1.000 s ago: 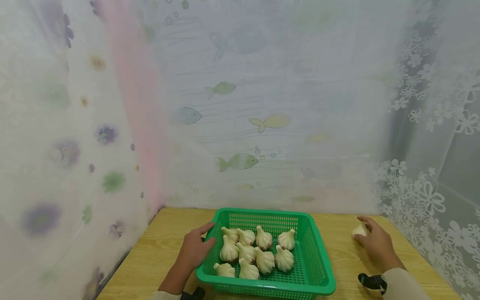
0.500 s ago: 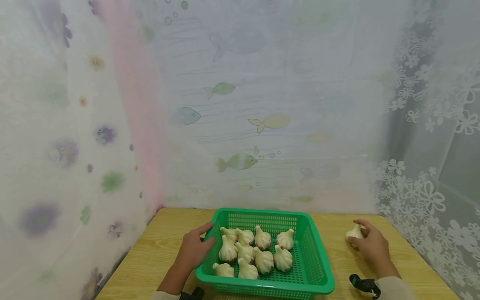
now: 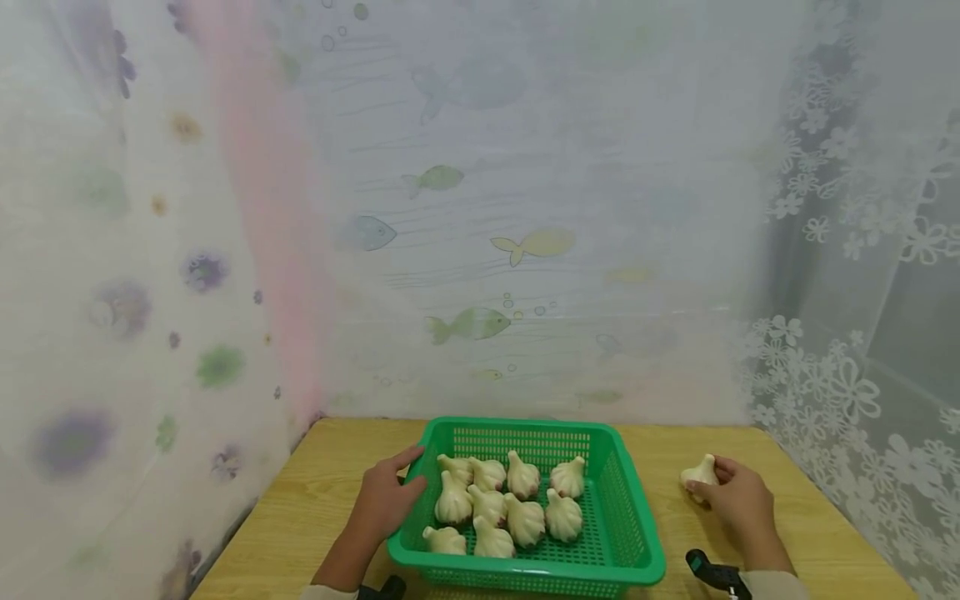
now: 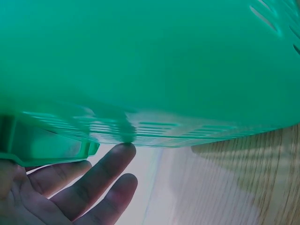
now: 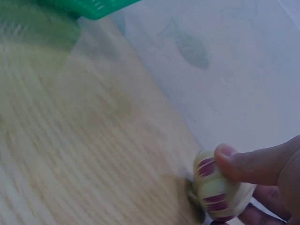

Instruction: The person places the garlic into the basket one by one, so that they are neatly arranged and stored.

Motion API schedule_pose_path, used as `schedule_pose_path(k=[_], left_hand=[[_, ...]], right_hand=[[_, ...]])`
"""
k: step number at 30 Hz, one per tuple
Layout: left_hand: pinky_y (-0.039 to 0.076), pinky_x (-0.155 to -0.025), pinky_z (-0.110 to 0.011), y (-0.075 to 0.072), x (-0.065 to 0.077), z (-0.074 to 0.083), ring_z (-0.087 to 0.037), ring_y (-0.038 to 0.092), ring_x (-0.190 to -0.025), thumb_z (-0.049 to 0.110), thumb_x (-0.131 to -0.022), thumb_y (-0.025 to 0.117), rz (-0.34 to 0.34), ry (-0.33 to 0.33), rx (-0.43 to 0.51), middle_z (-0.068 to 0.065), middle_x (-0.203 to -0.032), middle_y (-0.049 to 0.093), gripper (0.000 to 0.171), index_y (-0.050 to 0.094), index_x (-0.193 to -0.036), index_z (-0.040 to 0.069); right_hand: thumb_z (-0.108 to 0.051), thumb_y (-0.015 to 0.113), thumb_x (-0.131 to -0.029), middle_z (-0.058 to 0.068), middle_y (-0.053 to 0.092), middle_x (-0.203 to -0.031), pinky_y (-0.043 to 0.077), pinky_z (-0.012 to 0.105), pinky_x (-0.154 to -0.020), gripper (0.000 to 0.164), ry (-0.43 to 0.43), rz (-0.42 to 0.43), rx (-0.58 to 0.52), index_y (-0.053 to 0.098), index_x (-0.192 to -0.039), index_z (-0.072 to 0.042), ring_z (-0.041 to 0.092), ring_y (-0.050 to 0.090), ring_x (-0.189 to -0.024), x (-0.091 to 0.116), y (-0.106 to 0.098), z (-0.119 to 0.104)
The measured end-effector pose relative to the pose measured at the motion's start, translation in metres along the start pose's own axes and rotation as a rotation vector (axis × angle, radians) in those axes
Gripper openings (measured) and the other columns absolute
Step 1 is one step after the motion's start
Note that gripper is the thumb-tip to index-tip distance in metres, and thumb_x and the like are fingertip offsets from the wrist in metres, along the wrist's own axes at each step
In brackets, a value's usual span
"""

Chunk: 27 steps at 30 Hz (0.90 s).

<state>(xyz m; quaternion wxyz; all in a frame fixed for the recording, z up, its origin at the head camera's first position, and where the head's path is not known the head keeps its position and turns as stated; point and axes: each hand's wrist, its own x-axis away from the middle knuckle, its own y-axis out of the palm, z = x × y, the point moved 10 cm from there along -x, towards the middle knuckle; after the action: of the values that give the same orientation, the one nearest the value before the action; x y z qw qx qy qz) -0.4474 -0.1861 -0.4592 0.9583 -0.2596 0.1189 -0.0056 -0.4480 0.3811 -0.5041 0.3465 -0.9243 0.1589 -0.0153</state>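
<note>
A green plastic basket (image 3: 637, 517) stands on the wooden table, with several pale garlic bulbs (image 3: 525, 521) inside, mostly at its left and middle. At the basket's left side, my left hand (image 3: 386, 496) holds the rim, thumb on top. In the left wrist view, its other fingers (image 4: 101, 185) reach along the outer wall, below the rim. Right of the basket, my right hand (image 3: 742, 496) pinches a single garlic bulb (image 3: 699, 475) between thumb and fingers. The right wrist view shows purple streaks on this bulb (image 5: 215, 192), close over the tabletop.
The wooden table (image 3: 300, 517) extends to both sides of the basket. A patterned sheet with fish (image 3: 480, 323) hangs behind it, and more sheeting (image 3: 217, 367) closes off the left. Black wrist mounts (image 3: 716, 575) sit at both wrists.
My right hand has moved left toward the basket, carrying the garlic bulb with it. My left hand stays on the basket's rim. The head view has shifted slightly.
</note>
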Motion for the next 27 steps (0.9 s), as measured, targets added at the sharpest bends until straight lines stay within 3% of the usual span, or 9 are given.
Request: schedule_pose_path(k=[5,13,17,22,27], left_hand=[[0.052,-0.051,-0.034,0.0,0.0,-0.003,-0.016,0.074,-0.083,0.015,-0.098,0.061,0.003,0.0,0.001,-0.014,-0.157,0.051,0.052,0.057,-0.15,0.014],[0.052,-0.053,-0.033,0.003,0.0,-0.003,-0.017,0.073,-0.08,0.014,-0.097,0.061,-0.001,-0.007,0.005,-0.01,-0.157,0.052,0.053,0.058,-0.15,0.013],[0.052,-0.052,-0.033,0.002,0.0,-0.001,-0.016,0.071,-0.075,0.014,-0.097,0.061,0.001,-0.003,0.003,-0.013,-0.156,0.052,0.053,0.058,-0.15,0.013],[0.051,-0.05,-0.034,0.0,0.0,0.002,-0.016,0.071,-0.074,0.013,-0.097,0.061,0.01,0.008,-0.005,-0.018,-0.154,0.053,0.053,0.058,-0.15,0.014],[0.051,-0.05,-0.034,-0.001,0.001,0.002,-0.016,0.072,-0.074,0.013,-0.097,0.06,0.01,0.005,-0.002,-0.021,-0.153,0.053,0.053,0.057,-0.15,0.013]], right_hand=[[-0.042,0.084,-0.085,0.038,0.052,-0.144,0.059,0.048,-0.086,0.096,-0.001,-0.057,0.001,0.042,-0.149,0.015,0.055,0.055,-0.125,0.002,0.003,-0.003],[-0.048,0.085,-0.083,0.036,0.058,-0.138,0.061,0.037,-0.075,0.099,0.009,-0.093,-0.077,0.045,-0.147,0.015,0.05,0.063,-0.116,0.009,0.004,-0.002],[-0.047,0.08,-0.089,0.035,0.059,-0.137,0.061,0.036,-0.075,0.091,-0.045,-0.082,-0.067,0.046,-0.148,0.013,0.048,0.064,-0.116,0.012,0.003,-0.017],[-0.043,0.076,-0.093,0.036,0.055,-0.142,0.062,0.035,-0.078,0.086,-0.097,-0.076,-0.141,0.043,-0.151,0.012,0.042,0.067,-0.116,0.015,-0.001,-0.041],[-0.043,0.076,-0.093,0.034,0.052,-0.148,0.061,0.034,-0.084,0.087,-0.11,-0.095,-0.228,0.042,-0.153,0.01,0.024,0.071,-0.111,0.021,-0.005,-0.061]])
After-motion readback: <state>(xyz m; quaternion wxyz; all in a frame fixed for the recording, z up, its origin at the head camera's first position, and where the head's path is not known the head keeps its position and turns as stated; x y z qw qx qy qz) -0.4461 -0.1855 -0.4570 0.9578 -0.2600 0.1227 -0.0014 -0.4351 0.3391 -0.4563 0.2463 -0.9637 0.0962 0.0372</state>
